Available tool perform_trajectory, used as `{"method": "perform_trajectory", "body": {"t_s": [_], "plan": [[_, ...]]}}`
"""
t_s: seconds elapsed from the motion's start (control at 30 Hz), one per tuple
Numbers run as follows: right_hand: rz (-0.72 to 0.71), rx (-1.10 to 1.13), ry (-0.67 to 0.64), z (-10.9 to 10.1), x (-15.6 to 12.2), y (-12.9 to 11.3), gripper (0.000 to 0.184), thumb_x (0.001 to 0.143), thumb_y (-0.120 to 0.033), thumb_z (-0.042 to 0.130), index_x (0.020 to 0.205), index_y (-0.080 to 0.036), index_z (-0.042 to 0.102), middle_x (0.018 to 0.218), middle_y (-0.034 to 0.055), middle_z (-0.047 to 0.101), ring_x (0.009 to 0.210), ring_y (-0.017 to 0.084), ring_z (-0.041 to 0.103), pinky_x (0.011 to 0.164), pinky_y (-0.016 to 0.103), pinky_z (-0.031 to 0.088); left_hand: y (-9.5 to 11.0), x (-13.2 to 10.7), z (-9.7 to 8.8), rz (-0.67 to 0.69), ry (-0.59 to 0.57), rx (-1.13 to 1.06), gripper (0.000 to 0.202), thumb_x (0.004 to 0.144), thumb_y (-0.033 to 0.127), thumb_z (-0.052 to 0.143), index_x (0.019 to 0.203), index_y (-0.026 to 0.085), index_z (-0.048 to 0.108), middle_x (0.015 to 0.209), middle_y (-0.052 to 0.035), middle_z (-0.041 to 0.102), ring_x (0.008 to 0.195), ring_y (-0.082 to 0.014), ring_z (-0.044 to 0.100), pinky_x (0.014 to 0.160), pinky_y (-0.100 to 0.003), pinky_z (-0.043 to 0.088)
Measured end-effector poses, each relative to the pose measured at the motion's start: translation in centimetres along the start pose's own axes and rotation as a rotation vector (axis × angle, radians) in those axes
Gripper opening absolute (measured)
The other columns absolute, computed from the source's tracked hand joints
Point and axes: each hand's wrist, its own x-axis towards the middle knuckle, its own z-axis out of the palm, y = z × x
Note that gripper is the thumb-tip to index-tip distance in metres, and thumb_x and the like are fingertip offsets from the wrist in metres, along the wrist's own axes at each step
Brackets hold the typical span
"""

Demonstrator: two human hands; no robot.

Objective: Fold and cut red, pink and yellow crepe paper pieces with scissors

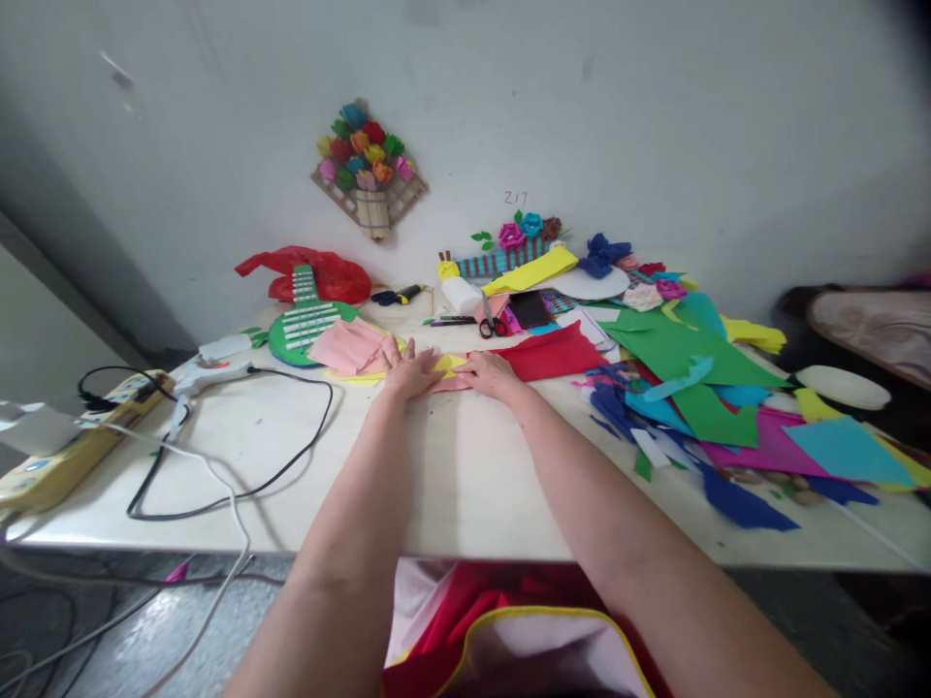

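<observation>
Nearest: red cloth w/ yellow trim [509, 591] below table edge. Both bare forearms reach out over white table [480, 494]. Black cord [160, 519] loops on L side, pale yellow power strip [50, 485] beyond its far L. On R: blue scrap [746, 499], light-blue sheet [848, 451].

Yellow paper [443, 365] lies on table under & btwn the fingers of both hands; pink paper strip [452, 385] shows along its near side. L hand [411, 372]: palm down, fingers splayed wide, resting on yellow paper, no grip seen. R hand [489, 373]: fingers bent, tips on R end of yellow paper; can't tell if pinching or just pressing.

Crumpled pink paper [349, 346] just L of L hand, partly over green guitar-shaped piece [286, 334]. Red paper [557, 351] runs off R from beside R hand. Big green sheet [698, 349] farther R.

Beyond: scissors [493, 329], black-&-yellow pliers [400, 295], white roll [464, 296], folded yellow strip [534, 271], red plastic [338, 278]. Farthest: grey wall [218, 97] w/ paper-flower bouquet [372, 160].
</observation>
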Motion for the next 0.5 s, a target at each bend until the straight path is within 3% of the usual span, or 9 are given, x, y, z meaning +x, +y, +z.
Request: {"method": "perform_trajectory", "body": {"t_s": [0.2,0.37,0.5], "plan": [[0.135,0.085,0.066,-0.02,-0.11,0.17,0.032,0.084,-0.032,0.044,0.111,-0.031,0.062,0.102,0.0023,0.062,0.091,0.018,0.055,0.072,0.025,0.041,0.15,-0.09,-0.27,-0.012,-0.018,-0.006,0.069,0.071,0.064,0.043,0.132,0.033,0.04,0.149,-0.0011,0.014,0.132,-0.0363,-0.015,0.102,-0.059,-0.006],[0.184,0.012,0.209,-0.37,-0.45,0.1,0.033,0.078,-0.033,0.053,0.109,-0.03,0.063,0.116,0.003,0.055,0.104,0.022,0.045,0.088,0.032,0.036,0.13,-0.12,-0.27,-0.006,-0.018,-0.014,0.07,0.07,0.065,0.044,0.132,0.033,0.04,0.149,-0.0001,0.016,0.132,-0.0365,-0.015,0.103,-0.059,-0.006],[0.239,-0.013,0.134,-0.11,-0.49,0.2,0.04,0.078,-0.04,0.053,0.117,-0.032,0.057,0.133,0.001,0.043,0.117,0.024,0.036,0.098,0.038,0.027,0.03,0.01,-0.1,-0.01,-0.015,-0.021,0.07,0.07,0.065,0.043,0.132,0.033,0.04,0.149,-0.0001,0.016,0.132,-0.0358,-0.015,0.103,-0.059,-0.006]]}}
